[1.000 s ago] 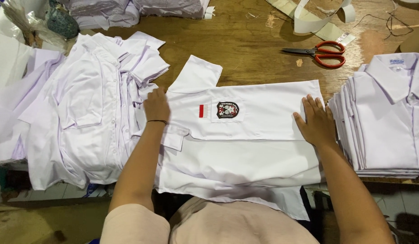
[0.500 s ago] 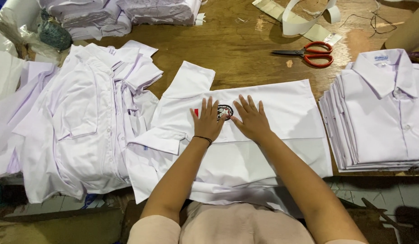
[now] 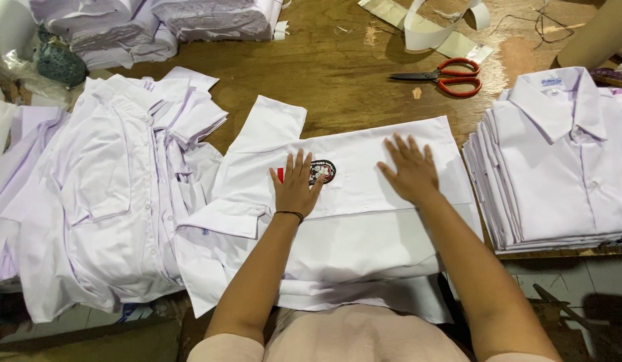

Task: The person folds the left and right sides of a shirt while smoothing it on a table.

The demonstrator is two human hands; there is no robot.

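Observation:
A white shirt [image 3: 364, 221] lies partly folded on the wooden table [image 3: 337, 74] in front of me, a dark round badge [image 3: 322, 171] and a small red mark on its chest. My left hand [image 3: 296, 184] rests flat on the shirt beside the badge, fingers spread, a thin dark band at the wrist. Flat on the cloth to the right of the badge is my right hand [image 3: 410, 169]. One short sleeve [image 3: 270, 127] sticks out at the upper left.
A loose heap of unfolded white shirts [image 3: 109, 201] lies left. A neat stack of folded shirts [image 3: 566, 161] stands right. Red-handled scissors [image 3: 448, 75] and paper strips [image 3: 431, 27] lie at the back. More wrapped shirt bundles [image 3: 156, 23] sit at the back left.
A second ago my hands were spread at the shirt's two edges. They met at the badge, and now the right hand has slid out to the right while the left stays.

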